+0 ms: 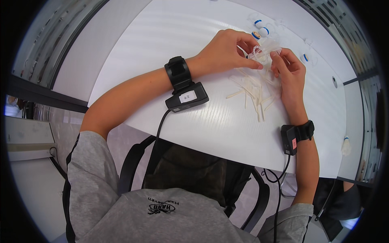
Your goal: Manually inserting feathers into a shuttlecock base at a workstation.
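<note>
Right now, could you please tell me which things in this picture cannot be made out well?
Head view: fingers of the left hand and right hand cover parts of the whitish see-through piece.
Head view: the pale thin sticks overlap, hiding their exact number.
Head view: the clear scraps near the white-and-blue caps blur into the white table.
Head view: the lower edge cuts off the grey shirt.

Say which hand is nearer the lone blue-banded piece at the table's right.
Right. The right hand is just left of the blue-banded piece; the left hand is farther left.
</note>
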### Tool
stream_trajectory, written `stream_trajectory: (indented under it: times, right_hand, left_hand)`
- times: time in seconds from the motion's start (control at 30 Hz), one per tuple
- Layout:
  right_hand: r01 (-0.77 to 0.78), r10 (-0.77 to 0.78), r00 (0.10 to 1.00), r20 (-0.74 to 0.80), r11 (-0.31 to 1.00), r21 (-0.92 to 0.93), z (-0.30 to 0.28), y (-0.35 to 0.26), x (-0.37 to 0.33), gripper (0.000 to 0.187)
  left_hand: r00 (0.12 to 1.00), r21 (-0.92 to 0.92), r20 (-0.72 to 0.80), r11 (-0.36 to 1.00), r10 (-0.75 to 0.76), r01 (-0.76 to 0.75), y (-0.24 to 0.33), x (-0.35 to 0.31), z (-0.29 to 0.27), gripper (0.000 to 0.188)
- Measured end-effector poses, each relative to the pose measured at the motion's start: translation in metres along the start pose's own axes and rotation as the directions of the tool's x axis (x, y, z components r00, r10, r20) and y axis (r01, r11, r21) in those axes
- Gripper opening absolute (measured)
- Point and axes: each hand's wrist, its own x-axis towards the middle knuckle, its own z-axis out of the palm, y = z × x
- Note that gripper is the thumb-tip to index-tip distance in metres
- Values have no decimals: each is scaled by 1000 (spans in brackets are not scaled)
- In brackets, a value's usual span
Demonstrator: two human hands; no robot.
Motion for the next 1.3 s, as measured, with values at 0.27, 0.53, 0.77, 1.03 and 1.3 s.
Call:
stream_trajectory:
  times: [0.27, 0.53, 0.77, 1.03, 1.3]
  right_hand:
    - [11, -11, 1000, -3, 1000, 23, 3, -5, 0, 14]
    - [44, -44, 999, -23, 999, 6, 2, -6, -4, 14]
    - [64, -64, 998, -31, 998, 5, 1, -8, -4, 14]
    - [135, -134, 990, -38, 990, 25, 1, -9, -4, 11]
    - [214, -214, 977, -5, 977, 13, 0, -8, -5, 7]
  left_hand:
    - [1000, -44, 22, 999, 7, -6, -1, -3, 0, 39]
    - [998, -112, 34, 992, -52, 56, 3, -1, 0, 32]
    - [996, -176, 38, 981, -79, 84, 2, -1, 1, 33]
    - [993, -232, 64, 967, -96, 108, 9, 0, 0, 34]
    - [995, -222, 60, 971, -79, 90, 5, -2, 2, 35]
